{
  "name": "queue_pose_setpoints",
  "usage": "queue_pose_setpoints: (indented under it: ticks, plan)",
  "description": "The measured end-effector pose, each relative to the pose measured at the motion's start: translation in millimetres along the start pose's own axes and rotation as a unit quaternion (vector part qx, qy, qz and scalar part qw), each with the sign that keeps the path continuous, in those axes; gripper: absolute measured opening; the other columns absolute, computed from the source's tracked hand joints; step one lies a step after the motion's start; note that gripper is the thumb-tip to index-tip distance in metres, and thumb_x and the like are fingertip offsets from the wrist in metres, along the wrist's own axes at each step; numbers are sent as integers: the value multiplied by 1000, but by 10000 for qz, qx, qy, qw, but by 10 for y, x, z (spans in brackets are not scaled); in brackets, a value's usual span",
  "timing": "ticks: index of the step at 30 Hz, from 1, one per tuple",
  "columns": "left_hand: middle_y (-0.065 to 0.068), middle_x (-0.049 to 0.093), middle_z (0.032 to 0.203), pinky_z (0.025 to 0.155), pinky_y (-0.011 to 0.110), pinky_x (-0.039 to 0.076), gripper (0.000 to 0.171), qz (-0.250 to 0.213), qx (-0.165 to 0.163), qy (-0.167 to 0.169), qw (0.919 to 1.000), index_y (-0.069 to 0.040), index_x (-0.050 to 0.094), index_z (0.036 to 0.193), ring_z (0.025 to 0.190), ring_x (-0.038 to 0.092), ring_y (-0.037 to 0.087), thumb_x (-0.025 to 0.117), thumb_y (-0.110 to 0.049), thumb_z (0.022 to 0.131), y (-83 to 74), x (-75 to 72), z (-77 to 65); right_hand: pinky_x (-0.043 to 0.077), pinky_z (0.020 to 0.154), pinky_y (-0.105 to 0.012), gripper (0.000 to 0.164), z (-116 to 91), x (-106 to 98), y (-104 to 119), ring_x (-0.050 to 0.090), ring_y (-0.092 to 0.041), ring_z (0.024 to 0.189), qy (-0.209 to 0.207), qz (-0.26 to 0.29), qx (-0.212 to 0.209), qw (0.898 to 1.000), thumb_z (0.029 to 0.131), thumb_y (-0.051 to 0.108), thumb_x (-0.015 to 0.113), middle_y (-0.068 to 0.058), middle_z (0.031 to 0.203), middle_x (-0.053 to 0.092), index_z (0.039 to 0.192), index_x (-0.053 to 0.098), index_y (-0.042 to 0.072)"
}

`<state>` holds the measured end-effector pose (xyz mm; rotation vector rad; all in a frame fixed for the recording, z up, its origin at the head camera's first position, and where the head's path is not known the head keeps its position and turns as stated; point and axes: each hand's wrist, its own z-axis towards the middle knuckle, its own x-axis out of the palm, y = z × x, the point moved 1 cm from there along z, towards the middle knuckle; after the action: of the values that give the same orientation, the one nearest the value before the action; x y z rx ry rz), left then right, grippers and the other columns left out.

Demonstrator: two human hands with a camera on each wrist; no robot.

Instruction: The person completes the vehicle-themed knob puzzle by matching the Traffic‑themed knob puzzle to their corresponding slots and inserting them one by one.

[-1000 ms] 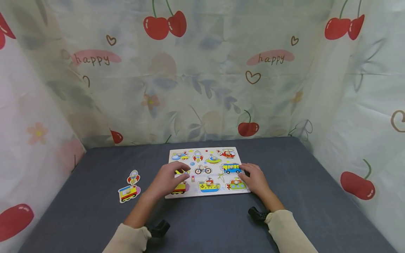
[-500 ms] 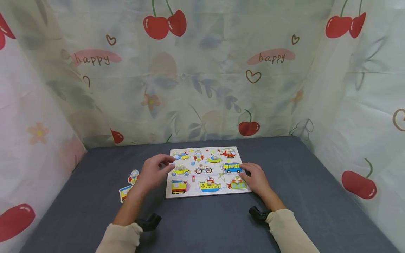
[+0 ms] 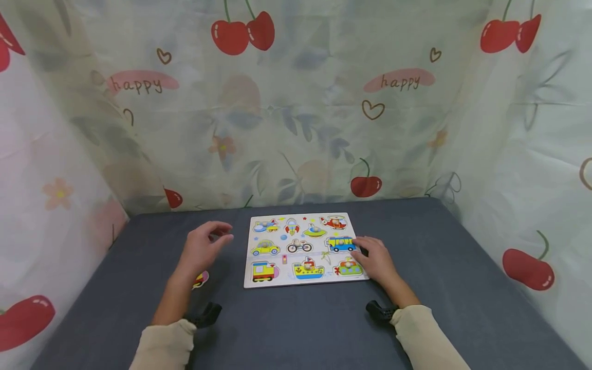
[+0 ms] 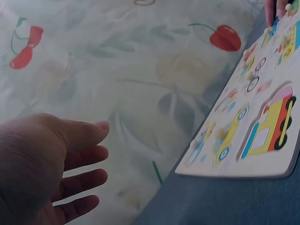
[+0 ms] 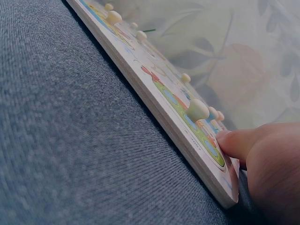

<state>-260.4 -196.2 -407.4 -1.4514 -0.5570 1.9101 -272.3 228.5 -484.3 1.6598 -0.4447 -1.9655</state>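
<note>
A wooden knob puzzle board with vehicle pictures lies at the middle of the dark table. My left hand hovers left of it, fingers loosely curved and holding nothing. Below that hand, a train puzzle piece shows only in part behind my wrist. In the left wrist view, the board's train space has no knob, while the yellow car has one. My right hand rests at the board's right edge beside the bus; its thumb touches the top near the submarine.
The grey-blue table cover reaches back to a hanging curtain printed with cherries and leaves. A black wrist device sits on my left wrist, another black device on my right.
My left hand has moved left, off the board and over the loose pieces, uncovering the car and train pictures. The rocket piece is now hidden behind it. My right hand stays at the board's edge.
</note>
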Motion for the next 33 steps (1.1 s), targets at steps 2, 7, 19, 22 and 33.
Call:
queue_pose_setpoints:
  ticks: [2,7,19,22,33]
  plan:
    - [12,62,115,93,48,44,29,48,-152,27,9999,-9,65,119,107,56,31,69,-21,92,79,-34,5,26,106,-57,44,0,-2,1,35,-38,135,0,11,-22,10000,94,22,65,-17,138,53,132,59,2]
    - [18,58,124,96,55,39,33,259,-377,118,9989,-6,65,121,116,51,38,68,-22,92,235,-109,-3,26,106,-57,43,4,-1,-3,35,-38,134,-10,5,-26,10000,94,21,65,-18,138,53,132,59,1]
    - [23,56,119,93,55,40,39,393,-717,335,9961,1,64,122,111,51,41,69,-22,91,561,-178,-52,26,106,-57,43,2,-4,3,34,-38,135,-34,16,-14,10000,94,20,65,-18,138,52,132,59,2]
    - [21,58,112,90,53,42,37,465,-782,305,9954,2,65,119,105,53,38,71,-20,90,638,-176,-59,26,106,-57,43,3,-13,1,34,-38,135,-21,39,-9,10000,94,21,65,-18,138,52,132,59,2]
    - [20,56,104,84,52,43,36,401,-1217,611,9899,5,64,116,96,53,35,72,-14,87,802,-216,-117,27,106,-57,44,1,-6,-5,35,-39,134,0,23,-43,10000,94,21,65,-18,138,52,133,58,2]
